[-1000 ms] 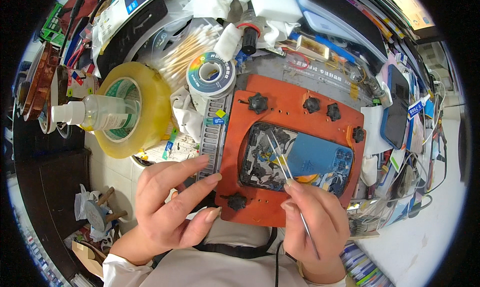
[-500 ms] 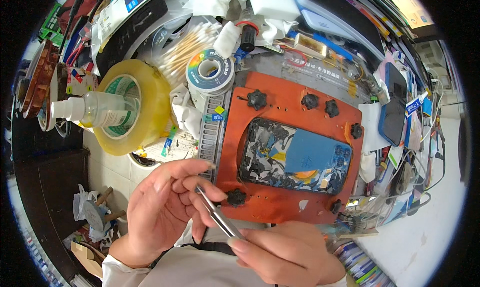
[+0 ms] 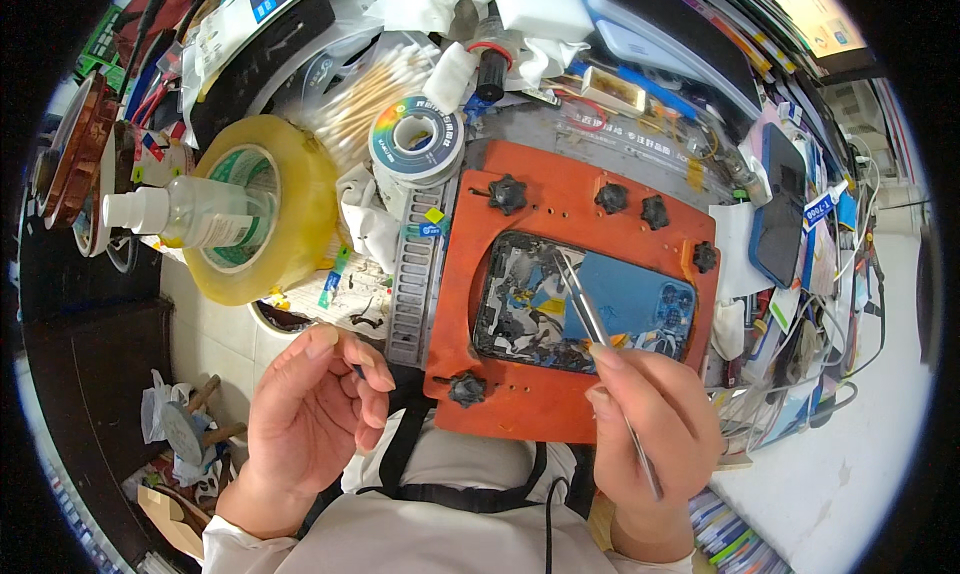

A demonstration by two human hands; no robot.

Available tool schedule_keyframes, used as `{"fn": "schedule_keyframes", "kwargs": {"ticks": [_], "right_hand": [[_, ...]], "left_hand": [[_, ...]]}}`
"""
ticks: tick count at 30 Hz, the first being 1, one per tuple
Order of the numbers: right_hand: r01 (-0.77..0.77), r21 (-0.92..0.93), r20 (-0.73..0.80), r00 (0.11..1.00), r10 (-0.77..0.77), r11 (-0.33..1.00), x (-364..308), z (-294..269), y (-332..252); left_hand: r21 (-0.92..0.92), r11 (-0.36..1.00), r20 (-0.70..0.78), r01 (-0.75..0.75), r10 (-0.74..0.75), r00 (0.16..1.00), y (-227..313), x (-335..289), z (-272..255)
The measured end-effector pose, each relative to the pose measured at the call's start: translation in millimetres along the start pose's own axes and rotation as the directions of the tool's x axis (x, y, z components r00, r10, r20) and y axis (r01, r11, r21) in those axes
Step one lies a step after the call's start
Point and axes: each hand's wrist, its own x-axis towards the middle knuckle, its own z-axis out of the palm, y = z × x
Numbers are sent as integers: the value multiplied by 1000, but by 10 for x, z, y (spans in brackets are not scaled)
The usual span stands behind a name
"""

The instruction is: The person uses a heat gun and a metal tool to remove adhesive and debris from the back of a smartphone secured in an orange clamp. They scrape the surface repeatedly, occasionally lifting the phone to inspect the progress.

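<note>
My right hand [image 3: 655, 424] grips metal tweezers [image 3: 597, 324], their tips over the upper edge of a phone [image 3: 630, 284]. Blue back glass covers the phone's right part; its left part is a patchwork of black, grey and silver, with a yellow bit. The phone lies in the round cutout of an orange-red clamping plate [image 3: 540, 404] with black knobs. Left of the plate's lower corner, my left hand [image 3: 315, 424] is raised, palm up, its fingers curled. A tiny dark piece shows at its fingertips; I cannot make out what it is.
At left a clear spray bottle [image 3: 205, 214] lies across a big yellow tape roll [image 3: 318, 214]. Cotton swabs [image 3: 375, 99] and a labelled spool [image 3: 417, 139] stand behind. A dark-blue phone [image 3: 780, 204] and cables [image 3: 835, 324] are at right. Boxes and tools crowd the back.
My right hand has moved right and up, carrying the tweezers from my left fingers to the phone. My left hand has drawn slightly down, its fingers more curled.
</note>
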Motion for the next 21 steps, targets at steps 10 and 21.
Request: {"fn": "schedule_keyframes", "kwargs": {"ticks": [10, 21], "right_hand": [[81, -15, -4, 997, -81, 997, 13, 47, 63], [129, -65, 33, 991, -127, 989, 29, 60, 120]], "left_hand": [[-2, 1000, 17, 3, -3, 1000, -36, 10, -15], [-17, 1000, 56, 21, -20, 998, -31, 25, -40]]}}
